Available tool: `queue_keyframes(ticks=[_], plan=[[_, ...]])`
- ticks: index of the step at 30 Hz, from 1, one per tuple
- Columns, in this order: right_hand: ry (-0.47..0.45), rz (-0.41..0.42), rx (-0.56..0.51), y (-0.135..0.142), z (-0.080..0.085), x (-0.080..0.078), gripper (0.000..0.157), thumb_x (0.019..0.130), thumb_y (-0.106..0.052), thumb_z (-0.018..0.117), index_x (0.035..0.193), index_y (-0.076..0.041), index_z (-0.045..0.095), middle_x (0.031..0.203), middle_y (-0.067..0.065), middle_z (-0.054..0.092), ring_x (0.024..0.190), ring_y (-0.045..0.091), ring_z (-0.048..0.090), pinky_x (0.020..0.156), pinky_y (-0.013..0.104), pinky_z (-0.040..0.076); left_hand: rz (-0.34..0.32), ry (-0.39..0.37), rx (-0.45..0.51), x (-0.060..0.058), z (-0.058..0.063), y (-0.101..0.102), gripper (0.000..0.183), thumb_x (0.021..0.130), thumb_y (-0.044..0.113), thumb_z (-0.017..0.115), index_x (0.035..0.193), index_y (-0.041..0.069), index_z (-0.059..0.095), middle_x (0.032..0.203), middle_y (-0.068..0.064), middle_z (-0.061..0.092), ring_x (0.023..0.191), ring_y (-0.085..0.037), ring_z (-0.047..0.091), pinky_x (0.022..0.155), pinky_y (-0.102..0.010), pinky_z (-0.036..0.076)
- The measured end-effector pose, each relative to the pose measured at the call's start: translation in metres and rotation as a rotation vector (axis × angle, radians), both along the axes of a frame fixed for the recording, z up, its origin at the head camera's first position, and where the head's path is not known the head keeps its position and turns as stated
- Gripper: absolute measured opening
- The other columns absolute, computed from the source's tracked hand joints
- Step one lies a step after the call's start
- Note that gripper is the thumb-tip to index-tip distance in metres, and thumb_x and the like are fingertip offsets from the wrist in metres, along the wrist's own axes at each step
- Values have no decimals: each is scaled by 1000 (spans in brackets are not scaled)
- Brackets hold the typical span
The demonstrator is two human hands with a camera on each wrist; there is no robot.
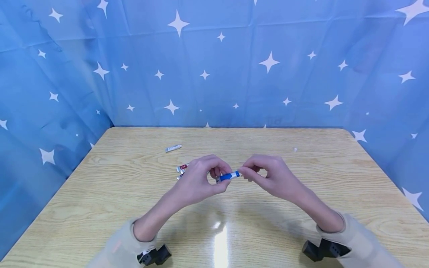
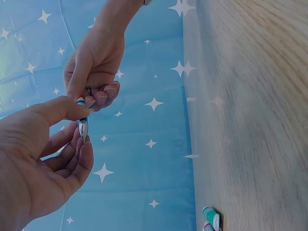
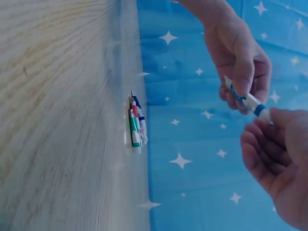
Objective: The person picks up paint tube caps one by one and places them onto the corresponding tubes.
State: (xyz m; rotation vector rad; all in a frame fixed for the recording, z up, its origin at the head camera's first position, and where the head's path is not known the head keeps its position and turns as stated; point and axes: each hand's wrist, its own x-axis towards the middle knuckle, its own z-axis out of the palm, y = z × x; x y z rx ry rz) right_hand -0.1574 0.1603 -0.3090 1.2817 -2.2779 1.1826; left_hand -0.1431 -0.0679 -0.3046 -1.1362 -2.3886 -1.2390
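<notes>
A small blue-and-white paint tube (image 1: 229, 176) is held above the table, lying nearly level. My left hand (image 1: 201, 178) pinches its body between thumb and fingers, the flat crimped end toward the palm. At the other end, the thumb and index finger of my right hand (image 1: 276, 176) pinch the white cap end; in the right wrist view the tube (image 3: 253, 104) runs between both hands. The cap itself is mostly hidden by the right fingertips.
Several paint tubes lie together behind my left hand, among them a red one (image 1: 183, 167) and a green one (image 3: 135, 130). Farther back is a white tube (image 1: 173, 148). A tiny white piece (image 1: 295, 149) lies on the wooden table (image 1: 335, 178) at right. A starry blue curtain (image 1: 234, 89) hangs behind.
</notes>
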Motion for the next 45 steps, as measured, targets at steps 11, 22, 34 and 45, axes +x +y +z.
queue_keyframes(ticks=[11, 22, 34, 45], plan=[[5, -38, 18, -2, -5, 0, 29, 89, -1, 56, 69, -22, 59, 61, -12, 55, 50, 1, 48, 46, 16, 41, -7, 30, 5, 2, -2, 2, 14, 76, 9, 70, 88, 13, 64, 83, 8, 59, 69, -4, 51, 61, -17, 46], [15, 12, 68, 12, 10, -1, 32, 81, -6, 68, 110, -17, 60, 89, -9, 61, 70, 4, 55, 59, 20, 46, -2, -32, 11, 0, 1, -1, 14, 77, 10, 71, 89, 12, 64, 83, 8, 59, 69, -7, 53, 61, -21, 48], [195, 90, -22, -1, 20, 5, 34, 67, 15, 71, 92, -7, 64, 81, -3, 61, 64, 6, 49, 57, 12, 40, 0, 0, 26, -1, -2, 0, 14, 76, 10, 71, 89, 13, 65, 82, 9, 60, 68, -5, 53, 60, -20, 47], [260, 86, 13, 2, 4, -3, 26, 76, 6, 68, 96, -10, 62, 83, -6, 59, 66, 3, 50, 58, 10, 41, 3, -4, 18, 1, -1, 1, 14, 77, 11, 71, 89, 13, 65, 82, 8, 60, 68, -5, 53, 60, -20, 47]])
